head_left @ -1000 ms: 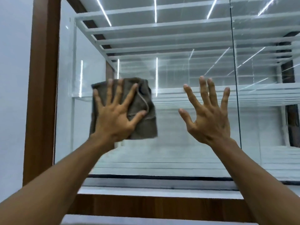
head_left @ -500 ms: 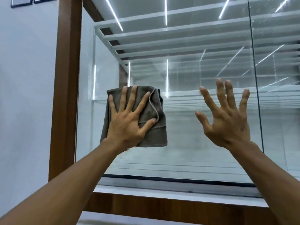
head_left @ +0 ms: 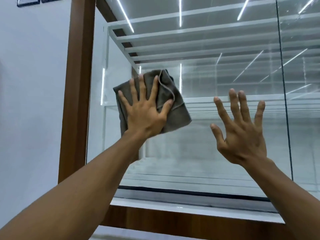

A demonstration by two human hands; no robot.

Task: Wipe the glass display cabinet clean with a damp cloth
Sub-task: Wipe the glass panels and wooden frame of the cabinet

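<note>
Two hands are seen raised against the glass display cabinet [head_left: 199,156]. The left hand [head_left: 145,116] is laid flat, fingers spread, on a folded grey cloth [head_left: 178,115], which is pressed to the glass near the brown wooden frame [head_left: 78,84]. The cloth's middle and lower left edge are hidden under palm and wrist. The right hand [head_left: 240,135] is held open with fingers spread, and nothing is held in it; whether its fingertips touch the pane cannot be told. The cabinet is cut off above and at right, and its white shelves [head_left: 207,101] are blurred by strip-light reflections.

Bare forearms [head_left: 90,184], left hand [head_left: 146,118], right hand [head_left: 242,137]
</note>
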